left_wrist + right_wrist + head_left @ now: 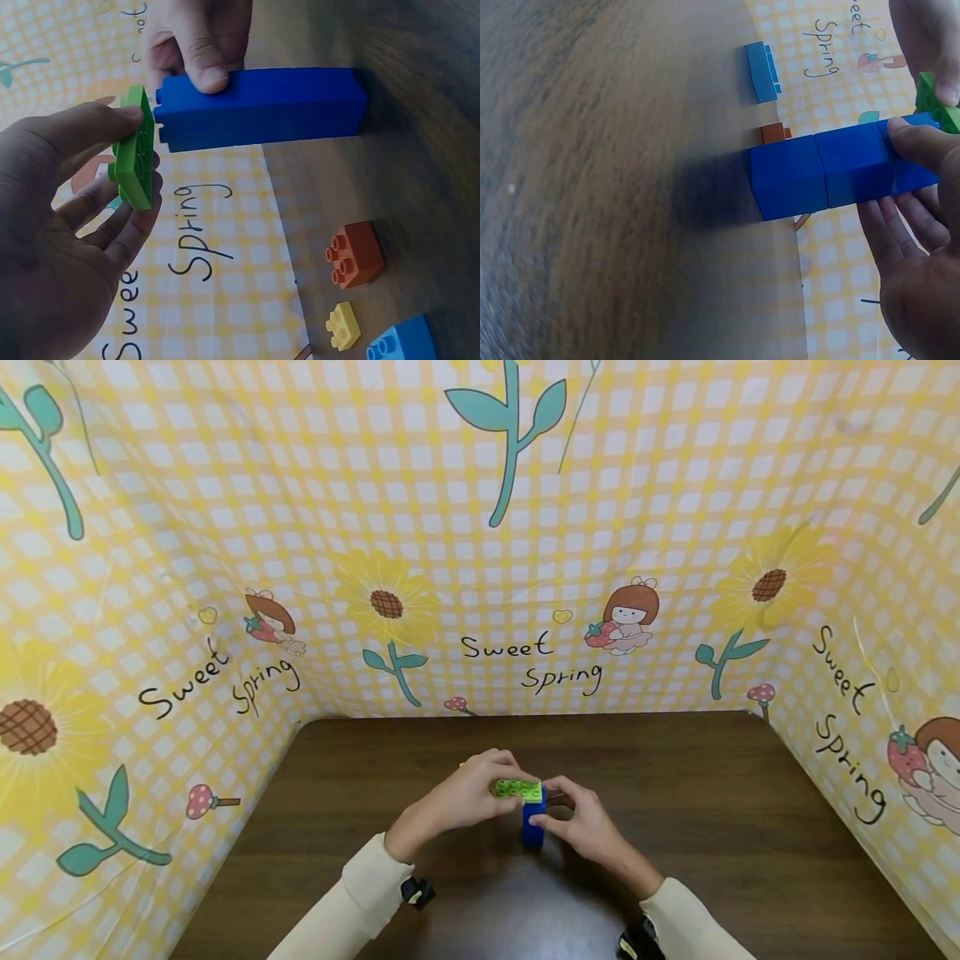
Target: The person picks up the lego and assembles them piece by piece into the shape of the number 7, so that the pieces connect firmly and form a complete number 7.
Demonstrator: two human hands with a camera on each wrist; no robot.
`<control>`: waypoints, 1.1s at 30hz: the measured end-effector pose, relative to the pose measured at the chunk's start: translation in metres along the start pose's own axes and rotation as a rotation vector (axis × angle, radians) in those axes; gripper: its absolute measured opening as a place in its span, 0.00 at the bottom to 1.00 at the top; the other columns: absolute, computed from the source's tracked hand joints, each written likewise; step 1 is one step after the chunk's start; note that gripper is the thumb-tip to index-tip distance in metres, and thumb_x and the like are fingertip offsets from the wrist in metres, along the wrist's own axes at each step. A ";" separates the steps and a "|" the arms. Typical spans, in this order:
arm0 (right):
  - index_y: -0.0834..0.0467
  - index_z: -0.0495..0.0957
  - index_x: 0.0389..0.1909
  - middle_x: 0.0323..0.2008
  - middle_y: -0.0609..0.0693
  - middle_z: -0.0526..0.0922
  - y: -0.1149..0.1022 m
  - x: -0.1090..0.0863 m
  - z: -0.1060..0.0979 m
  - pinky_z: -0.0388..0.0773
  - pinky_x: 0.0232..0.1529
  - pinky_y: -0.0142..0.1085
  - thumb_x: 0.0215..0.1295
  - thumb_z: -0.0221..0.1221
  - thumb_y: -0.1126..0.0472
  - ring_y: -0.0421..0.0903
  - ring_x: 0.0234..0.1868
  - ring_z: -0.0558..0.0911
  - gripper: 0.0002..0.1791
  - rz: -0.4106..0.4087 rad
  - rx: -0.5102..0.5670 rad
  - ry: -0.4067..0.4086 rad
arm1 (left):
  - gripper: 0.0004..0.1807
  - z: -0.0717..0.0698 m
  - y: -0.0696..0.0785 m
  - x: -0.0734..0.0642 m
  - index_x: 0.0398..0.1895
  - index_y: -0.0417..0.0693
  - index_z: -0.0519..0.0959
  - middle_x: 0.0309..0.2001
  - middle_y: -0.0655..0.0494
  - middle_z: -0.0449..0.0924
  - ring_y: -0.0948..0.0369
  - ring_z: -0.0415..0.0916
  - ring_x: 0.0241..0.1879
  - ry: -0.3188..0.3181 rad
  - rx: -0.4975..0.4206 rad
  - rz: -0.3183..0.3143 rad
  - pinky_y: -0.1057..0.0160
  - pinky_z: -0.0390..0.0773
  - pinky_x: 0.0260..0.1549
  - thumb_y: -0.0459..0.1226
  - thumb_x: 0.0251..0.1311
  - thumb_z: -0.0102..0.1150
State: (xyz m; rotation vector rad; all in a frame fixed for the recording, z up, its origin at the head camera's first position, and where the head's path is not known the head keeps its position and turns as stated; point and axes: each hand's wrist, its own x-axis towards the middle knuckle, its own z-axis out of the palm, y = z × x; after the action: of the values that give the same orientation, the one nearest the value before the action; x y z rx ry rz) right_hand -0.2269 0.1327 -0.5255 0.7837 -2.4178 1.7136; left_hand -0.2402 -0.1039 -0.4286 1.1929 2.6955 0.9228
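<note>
Clearly, left hand (pixel 478 787) pinches plate (pixel 519 790), right hand (pixel 588 827) grips tower (pixel 533 833); only the wrist views show an orange brick (pixel 360 256).

1. You are at a makeshift, curtained-off work spot; whether it belongs to a home, lab or office, you cannot tell.
2. Checked yellow-and-white cloth (pixel 480 568) encloses your wood-look counter (pixel 360 760) at the back and both sides, its creases showing it hangs loosely.
3. Its sunflowers (pixel 386 604), cartoon figures (pixel 632 614) and "Sweet Spring" lettering give you a homely, nursery-like backdrop.
4. The black cameras (pixel 417 893) at your wrists suggest a recording setup.
</note>
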 end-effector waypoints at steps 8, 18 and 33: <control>0.58 0.80 0.57 0.52 0.54 0.89 -0.001 0.000 0.000 0.85 0.58 0.49 0.64 0.75 0.64 0.50 0.51 0.89 0.22 0.004 0.006 -0.004 | 0.17 0.006 -0.001 0.000 0.60 0.52 0.88 0.50 0.58 0.82 0.61 0.75 0.50 0.006 0.035 0.011 0.66 0.80 0.46 0.36 0.70 0.70; 0.58 0.80 0.58 0.53 0.55 0.88 -0.002 -0.001 -0.001 0.84 0.59 0.52 0.65 0.74 0.64 0.53 0.52 0.89 0.22 0.010 0.020 -0.014 | 0.16 0.009 0.000 0.002 0.58 0.51 0.89 0.51 0.57 0.83 0.60 0.76 0.52 0.015 0.064 0.031 0.64 0.81 0.49 0.36 0.69 0.71; 0.57 0.81 0.57 0.53 0.55 0.89 -0.002 0.000 -0.002 0.84 0.60 0.53 0.65 0.74 0.63 0.55 0.53 0.89 0.21 0.012 0.030 -0.020 | 0.16 0.014 -0.001 0.003 0.57 0.51 0.90 0.50 0.57 0.82 0.60 0.75 0.51 0.029 0.101 0.049 0.61 0.81 0.51 0.36 0.68 0.71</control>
State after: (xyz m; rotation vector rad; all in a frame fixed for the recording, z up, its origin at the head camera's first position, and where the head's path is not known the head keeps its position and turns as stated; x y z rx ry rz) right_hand -0.2263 0.1339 -0.5235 0.7963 -2.4199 1.7587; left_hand -0.2389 -0.0957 -0.4400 1.2796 2.7779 0.8245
